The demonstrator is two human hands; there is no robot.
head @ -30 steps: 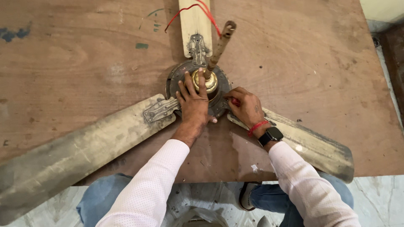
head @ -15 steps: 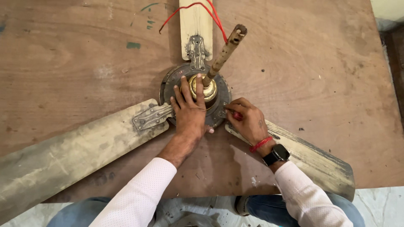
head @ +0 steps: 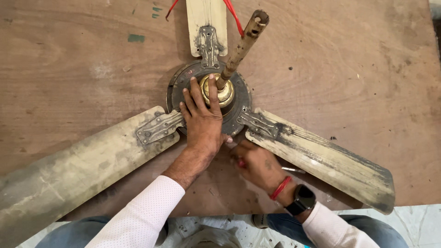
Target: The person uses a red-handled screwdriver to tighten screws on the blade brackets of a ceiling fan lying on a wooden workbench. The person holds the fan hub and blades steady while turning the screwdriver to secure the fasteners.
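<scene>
Fingers (head: 212,94) of the left hand (head: 203,121) lie spread and flat on the round, dark, grimy metal motor housing of an old ceiling fan (head: 183,82), gripping nothing, with the fingertips reaching the polished brass collar (head: 225,95) at the hub. The right hand (head: 257,163) sits just below the housing's lower edge, curled shut around a slim tool with a red handle and a thin silver shaft (head: 293,170) that pokes out to the right; a red thread band and a black smartwatch (head: 301,200) circle that wrist, and both arms wear white textured sleeves. From the collar a rusty, tan-stained downrod (head: 241,46) rises at a tilt towards the upper right, with red wires (head: 234,16) trailing near its top. Three long, flat, cream-painted blades fan out from the housing, each fixed by a riveted grey metal bracket: one (head: 209,16) runs straight up out of view, one (head: 69,174) stretches to the lower left, one (head: 330,160) to the lower right, all streaked with dust and black grime. The fan lies in the middle of a brown plywood worktop (head: 367,69), its surface scuffed, worn pale in patches and dotted with green paint marks near the top. Below the worktop's near edge show blue jeans (head: 59,236) and a pale, mottled floor (head: 413,220).
</scene>
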